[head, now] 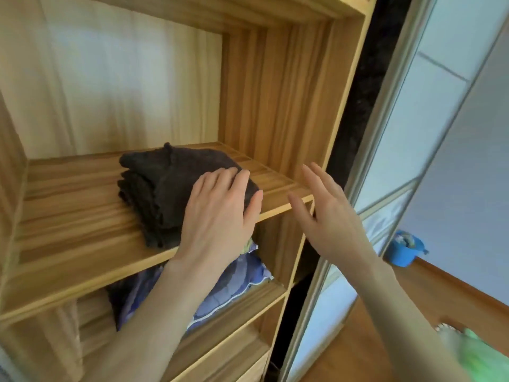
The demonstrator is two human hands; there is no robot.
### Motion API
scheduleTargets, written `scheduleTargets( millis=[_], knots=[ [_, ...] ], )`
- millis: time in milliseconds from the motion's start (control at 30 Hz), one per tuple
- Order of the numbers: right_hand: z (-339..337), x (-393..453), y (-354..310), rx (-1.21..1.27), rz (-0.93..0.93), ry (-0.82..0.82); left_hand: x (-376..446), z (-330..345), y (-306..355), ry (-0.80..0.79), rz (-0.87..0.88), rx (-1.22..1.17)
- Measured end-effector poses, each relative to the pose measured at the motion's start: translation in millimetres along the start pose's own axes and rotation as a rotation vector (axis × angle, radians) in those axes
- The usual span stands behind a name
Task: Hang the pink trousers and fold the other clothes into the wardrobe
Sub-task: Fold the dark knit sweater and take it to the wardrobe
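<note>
- A folded dark brown knitted garment is seen at the centre of the frame, lying on the light wooden wardrobe shelf, its near edge close to the shelf's front lip.
- The left hand is laid flat on the near right corner of the garment; its fingers are held straight and together, pressing on the cloth and not curled round it.
- The right hand is held in the air right of centre, apart from the garment and in front of the shelf's right end; its fingers are spread and released, and nothing is held.
- The step in hand is judged to be the placing of one folded piece: the garment is already set down and is being patted or pushed into position.
- A blue patterned bundle of fabric is seen on the lower shelf, below the left forearm, partly hidden by it.
- The pink trousers are not shown anywhere in the frame; whether they are hung cannot be told.
- At the lower right corner a blurred green item is glimpsed near the wooden floor; what it is cannot be told.
- For the next move, it is judged that both hands should be withdrawn and turned away from the wardrobe to fetch a further garment, with care that the stack is not dragged forward off the lip.
</note>
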State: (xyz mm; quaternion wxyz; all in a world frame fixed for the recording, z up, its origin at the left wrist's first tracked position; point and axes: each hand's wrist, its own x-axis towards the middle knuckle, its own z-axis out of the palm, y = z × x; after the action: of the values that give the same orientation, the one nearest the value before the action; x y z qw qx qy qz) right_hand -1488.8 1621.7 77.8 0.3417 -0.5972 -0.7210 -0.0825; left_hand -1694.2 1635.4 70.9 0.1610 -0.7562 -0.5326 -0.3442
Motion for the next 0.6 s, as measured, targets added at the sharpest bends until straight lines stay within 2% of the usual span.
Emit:
scheduleTargets(
  millis=[233, 367, 600],
  knots=[
    [-67, -117, 51, -0.378, 0.354, -0.009, -21, 40, 87, -0.077, 0.228, -0.350],
    [-88, -166, 77, -0.510, 0.483, 0.089, -33, 67, 134, -0.119, 0.376, -0.440],
    [-115, -235, 123, -0.698, 0.711, 0.081, -51, 111, 228, -0.216, 0.530, -0.541]
  ],
)
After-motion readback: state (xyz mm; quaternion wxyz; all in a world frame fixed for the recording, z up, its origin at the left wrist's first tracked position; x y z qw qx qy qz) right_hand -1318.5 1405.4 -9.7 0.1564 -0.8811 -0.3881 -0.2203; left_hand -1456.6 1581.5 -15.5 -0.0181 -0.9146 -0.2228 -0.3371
